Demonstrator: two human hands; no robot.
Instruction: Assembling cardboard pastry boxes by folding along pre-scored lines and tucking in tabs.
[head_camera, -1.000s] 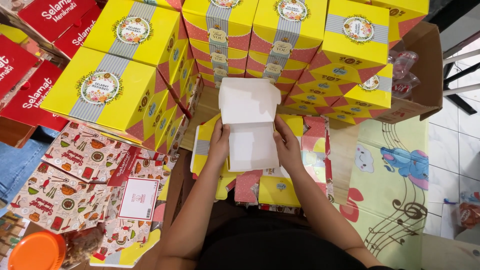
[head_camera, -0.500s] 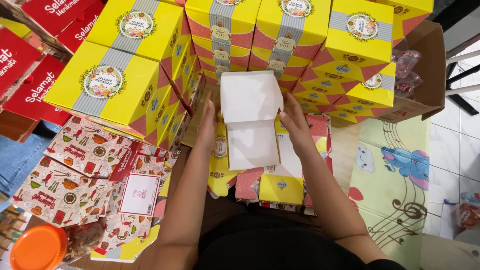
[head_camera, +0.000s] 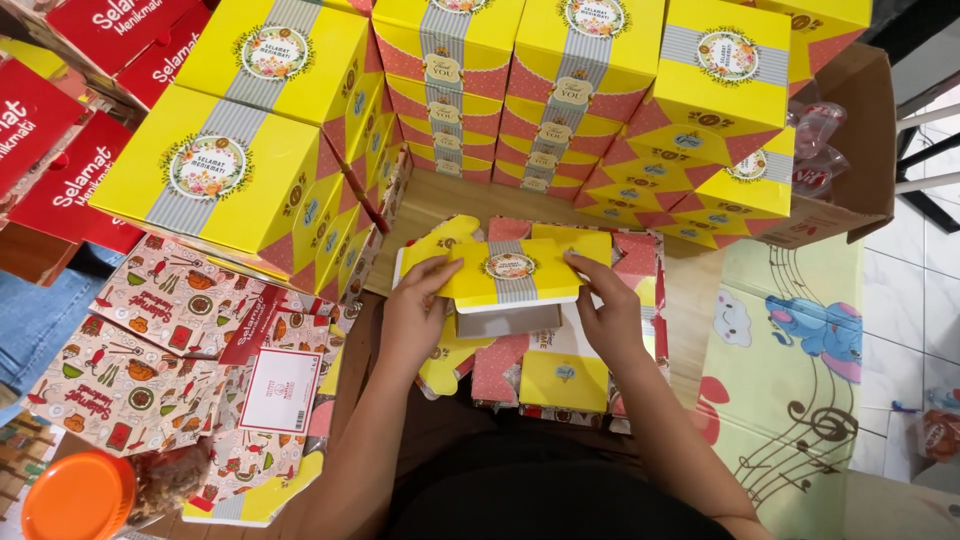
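A yellow cardboard box (head_camera: 515, 270) with a grey striped band and a round floral label lies in front of me, its lid folded down almost flat. My left hand (head_camera: 412, 312) grips its left edge. On the right edge rests my right hand (head_camera: 606, 308), fingers on the lid. Under the box lies a pile of flat, unfolded yellow and pink box blanks (head_camera: 555, 375).
Stacks of finished yellow boxes (head_camera: 560, 100) stand behind and to the left (head_camera: 225, 180). Red boxes (head_camera: 60, 150) sit at far left. Flat patterned pink cartons (head_camera: 165, 340) lie at lower left beside an orange lid (head_camera: 75, 497). A brown carton (head_camera: 860, 130) and a cartoon mat (head_camera: 790, 370) are on the right.
The box's white inside was showing with the lid raised; now the lid is folded down and the yellow top shows. Both hands moved to the lid's edges.
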